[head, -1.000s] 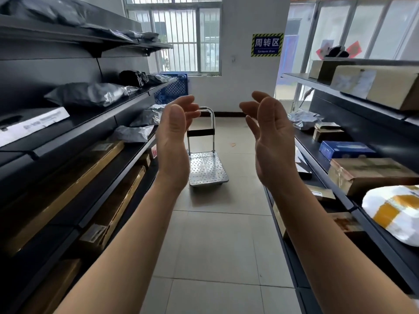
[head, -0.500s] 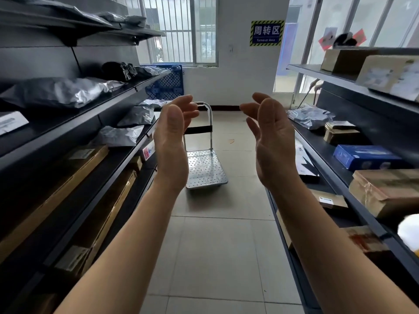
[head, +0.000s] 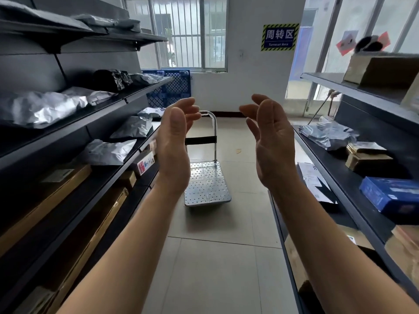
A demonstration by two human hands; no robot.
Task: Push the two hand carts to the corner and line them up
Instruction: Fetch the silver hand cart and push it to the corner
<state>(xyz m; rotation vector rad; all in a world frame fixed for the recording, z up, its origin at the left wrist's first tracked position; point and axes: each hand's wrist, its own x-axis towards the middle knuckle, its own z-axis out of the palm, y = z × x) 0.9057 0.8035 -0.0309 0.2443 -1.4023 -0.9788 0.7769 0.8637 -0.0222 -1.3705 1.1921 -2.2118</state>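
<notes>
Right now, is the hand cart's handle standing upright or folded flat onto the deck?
Upright. The hand cart's handle rises from its far end, a black strap across it; the left hand hides its left post.

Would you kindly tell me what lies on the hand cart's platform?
Nothing shows on the visible perforated metal deck of the hand cart. The left hand covers the deck's far left corner and part of the handle, so that patch cannot be checked.

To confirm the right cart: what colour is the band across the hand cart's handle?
Black band on the silver hand cart, clearest in the head view.
</notes>
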